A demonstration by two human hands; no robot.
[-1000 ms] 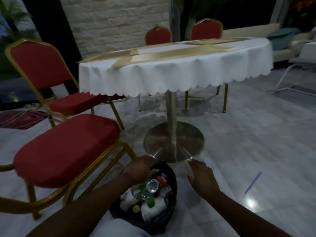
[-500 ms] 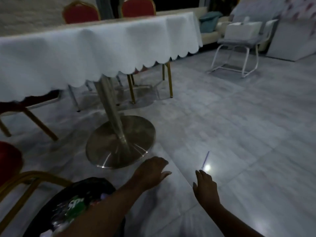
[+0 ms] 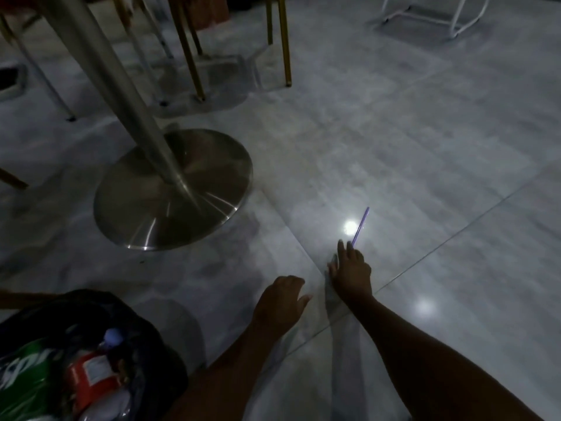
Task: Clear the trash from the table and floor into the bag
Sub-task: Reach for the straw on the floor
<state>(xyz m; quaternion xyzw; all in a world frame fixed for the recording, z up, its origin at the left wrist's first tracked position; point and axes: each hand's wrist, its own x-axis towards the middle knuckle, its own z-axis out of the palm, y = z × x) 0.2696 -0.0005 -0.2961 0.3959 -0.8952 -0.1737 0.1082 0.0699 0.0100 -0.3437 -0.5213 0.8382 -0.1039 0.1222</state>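
The grey tiled floor [image 3: 394, 132] carries a purple straw [image 3: 360, 224], the table's round steel base [image 3: 173, 189] and a black trash bag [image 3: 145, 338].

Beneath my hands the floor [image 3: 394, 132] is glossy polished tile with marble-like veining, mirroring lamp glare. The counter's pedestal base [image 3: 170, 196] is brushed metal with a satin sheen. The straw [image 3: 360, 225] looks like smooth purple plastic. The bag [image 3: 158, 360] is thin, dark, slightly shiny plastic film.
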